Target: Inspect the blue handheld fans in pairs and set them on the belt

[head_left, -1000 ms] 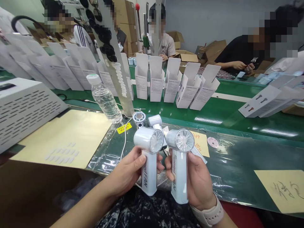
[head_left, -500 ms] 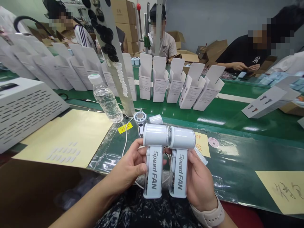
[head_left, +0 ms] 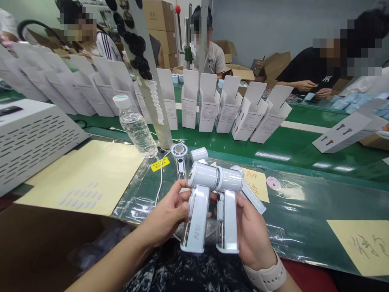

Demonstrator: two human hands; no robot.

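My left hand (head_left: 170,213) is closed round a pale blue handheld fan (head_left: 197,219), its thumb on the side of the handle. A matching handheld fan (head_left: 230,219) is in my right hand (head_left: 253,227), whose fingers go behind the handle. The two barrel-shaped heads touch or nearly touch, and both handles point down toward my lap. Only the letters "AN" show on the left fan's handle; glare covers the right one. Behind them on the bench lie another fan with a round grille (head_left: 179,151), a fan head (head_left: 199,154) and a fan (head_left: 253,194) lying at a slant.
A water bottle (head_left: 136,127) leans by the metal post (head_left: 158,109). Open white boxes (head_left: 208,109) line the green belt (head_left: 273,150). Yellow paper with small white stickers (head_left: 82,194) lies left, beside a vented machine (head_left: 39,146). Several co-workers sit across.
Both fans have turned in my hands, so the "Speed FAN" lettering is mostly out of sight. The white boxes on the belt have shifted slightly right.
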